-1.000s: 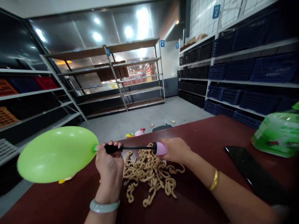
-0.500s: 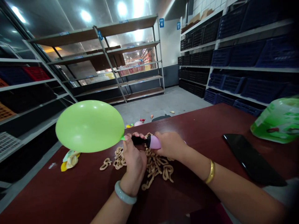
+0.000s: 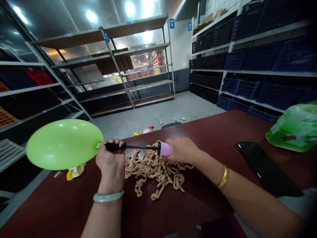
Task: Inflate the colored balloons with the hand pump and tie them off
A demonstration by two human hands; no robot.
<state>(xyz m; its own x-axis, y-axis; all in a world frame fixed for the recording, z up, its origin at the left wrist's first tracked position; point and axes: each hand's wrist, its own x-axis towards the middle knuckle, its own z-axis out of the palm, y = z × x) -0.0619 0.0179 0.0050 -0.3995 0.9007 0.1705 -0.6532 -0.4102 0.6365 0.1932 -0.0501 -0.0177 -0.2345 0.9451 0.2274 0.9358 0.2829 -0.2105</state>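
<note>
A hand-held balloon pump (image 3: pixel 141 146) lies level between my hands, its thin black rod drawn out. My left hand (image 3: pixel 110 162) is closed round the black end of the pump, and the neck of an inflated green balloon (image 3: pixel 64 144) is pinched against that end by the thumb. The pump's purple end sits in the closed grip of my right hand (image 3: pixel 182 150). Below the pump, a pile of beige, curly, string-like pieces (image 3: pixel 158 172) is spread on the dark red table (image 3: pixel 56 208).
Limp yellow and pale balloons (image 3: pixel 75 171) lie on the table's left side. At the right are a black phone-like slab (image 3: pixel 267 168) and a green plastic pouch (image 3: pixel 293 129). Small balloons (image 3: pixel 147 131) lie on the floor past the table. Shelves with blue crates (image 3: pixel 272 94) stand behind.
My left hand has moved left with the black pump end and the balloon, so the rod now shows. The right hand has stayed almost in place.
</note>
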